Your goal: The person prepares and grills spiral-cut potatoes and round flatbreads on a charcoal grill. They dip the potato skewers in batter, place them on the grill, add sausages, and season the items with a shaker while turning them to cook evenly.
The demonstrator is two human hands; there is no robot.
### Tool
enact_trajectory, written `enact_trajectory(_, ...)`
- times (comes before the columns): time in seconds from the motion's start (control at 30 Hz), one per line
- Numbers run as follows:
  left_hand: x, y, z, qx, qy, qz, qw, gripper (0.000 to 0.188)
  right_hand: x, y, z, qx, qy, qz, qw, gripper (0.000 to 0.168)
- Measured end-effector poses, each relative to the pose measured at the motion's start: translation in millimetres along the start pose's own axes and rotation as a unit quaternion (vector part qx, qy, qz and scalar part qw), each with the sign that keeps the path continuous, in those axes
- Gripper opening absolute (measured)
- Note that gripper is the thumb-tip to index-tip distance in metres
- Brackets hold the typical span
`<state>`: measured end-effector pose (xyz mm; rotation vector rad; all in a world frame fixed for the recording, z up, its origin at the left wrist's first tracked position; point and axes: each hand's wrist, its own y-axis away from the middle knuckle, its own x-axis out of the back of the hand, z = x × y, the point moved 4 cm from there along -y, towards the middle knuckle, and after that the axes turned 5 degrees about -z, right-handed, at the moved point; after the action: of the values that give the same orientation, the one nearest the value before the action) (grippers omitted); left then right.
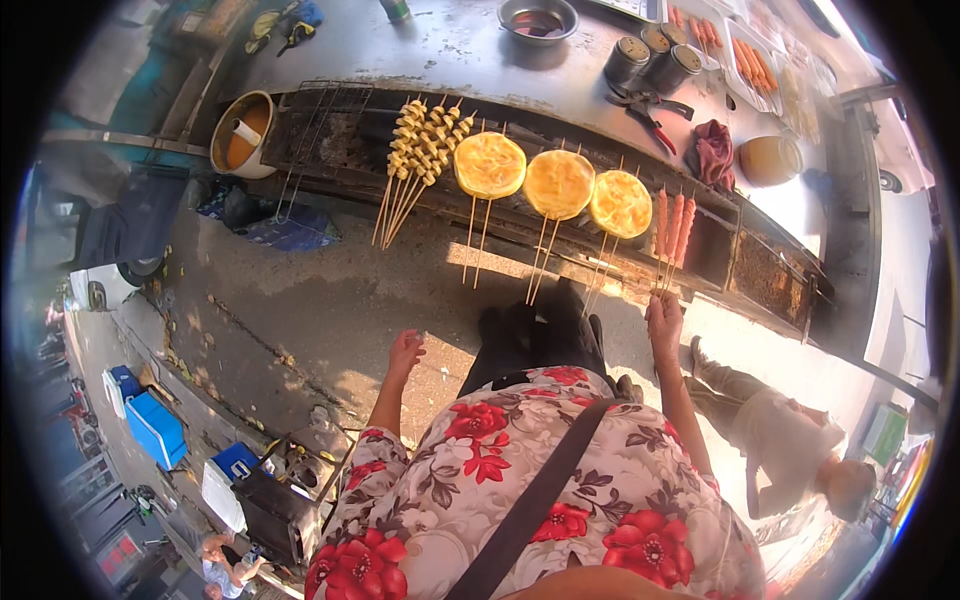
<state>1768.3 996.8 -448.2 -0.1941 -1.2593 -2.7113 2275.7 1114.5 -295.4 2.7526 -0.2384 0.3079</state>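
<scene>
My right hand [665,319] grips the lower ends of the wooden sticks of several pink sausage skewers [674,227], whose meat lies over the right part of a long charcoal grill [772,281]. Left of them are three round yellow flatbreads, the right one [620,204], the middle one [559,184] and the left one [490,165], each on two sticks. Farther left, several skewers of spiral-cut food [426,142] lie close together. My left hand [406,351] hangs away from the grill with loosely curled fingers, and I see nothing held in it.
Behind the grill, a metal counter [450,56] bears a steel bowl [538,21], shaker tins [627,60], red-handled pliers [651,127], a maroon cloth [712,154] and a jar [770,160]. A sauce pot [244,135] stands left of a wire rack [322,127]. A person [780,442] is at right.
</scene>
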Motion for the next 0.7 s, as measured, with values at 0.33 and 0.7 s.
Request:
enact_trajectory(0.33, 84, 3, 225, -0.403, -0.044, 0.188, 0.895, 0.038, -9, -15, 22, 0.034, 0.103, -0.009, 0.994, 0.029)
enact_trajectory(0.7, 168, -47, 306, -0.197, -0.513, 0.403, 0.732, 0.068, -9, 104, 127, -0.161, 0.082, 0.004, 0.984, 0.035)
